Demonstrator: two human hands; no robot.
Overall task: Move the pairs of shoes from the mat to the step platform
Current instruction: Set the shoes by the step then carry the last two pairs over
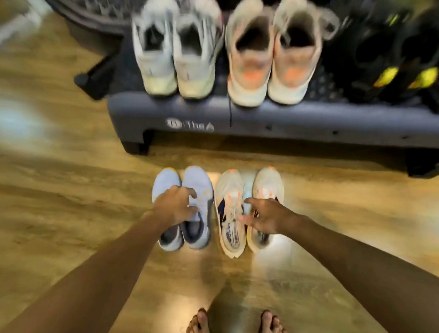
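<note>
Our left hand [176,205] grips the blue pair [183,209] on the wood floor [64,225]; right hand [265,218], fingers spread & released, touches the white/orange pair [231,211], near the step platform [262,123].

Glossy wood-grain floor [63,212] with bright light patches; a white baseboard [8,29] at far left.

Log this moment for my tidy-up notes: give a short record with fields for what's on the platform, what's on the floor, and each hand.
platform: white pair, beige pair, black pair, heels toward the camera
floor: blue pair, cream pair, side by side before the platform
left hand: on the blue pair, fingers curled over both shoes
right hand: fingers spread over the cream pair, no firm grip seen
mat: none in view
image: motion blurred
</note>
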